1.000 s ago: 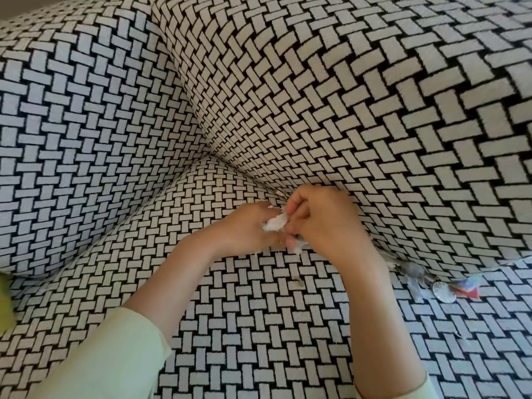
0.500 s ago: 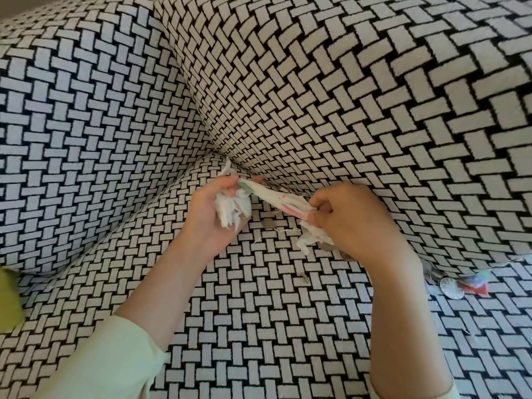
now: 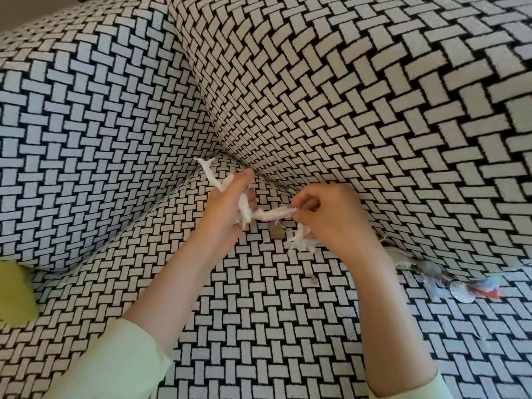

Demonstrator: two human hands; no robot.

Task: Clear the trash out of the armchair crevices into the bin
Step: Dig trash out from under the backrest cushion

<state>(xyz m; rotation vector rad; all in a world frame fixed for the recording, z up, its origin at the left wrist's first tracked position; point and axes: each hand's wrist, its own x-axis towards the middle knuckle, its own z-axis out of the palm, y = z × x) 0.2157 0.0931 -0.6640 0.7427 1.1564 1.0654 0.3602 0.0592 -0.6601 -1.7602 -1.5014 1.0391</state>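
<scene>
Two pale-green sleeves (image 3: 115, 364) reach in from the near edge over the seat cushion (image 3: 259, 326). Most of the job looks undone. No bin is in view, and on the right, where seat meets back, a grey fluffy lump (image 3: 429, 267), a silvery disc (image 3: 462, 292) and a red-and-blue wrapper (image 3: 486, 287) lie half tucked into the crevice. A small crumb (image 3: 313, 280) sits on the seat between the forearms, and a flat brownish bit (image 3: 277, 233) lies just beyond it, below the hands.

Farther on, the left hand (image 3: 230, 208) has its fingers curled round a shredded white tissue strip (image 3: 273, 214). The right hand (image 3: 331, 217) pinches the other end between thumb and fingertips, with a ragged tuft caught under its lower fingers. The strip is out of the crevice and held just above the seat. Its long axis runs left to right, nearly level between the hands. Past the left hand it bends, and a loose tail points up and far-left toward the corner where the armrest (image 3: 86, 139) meets the backrest (image 3: 345, 96). By my reading this piece is freed but not yet binned.
</scene>
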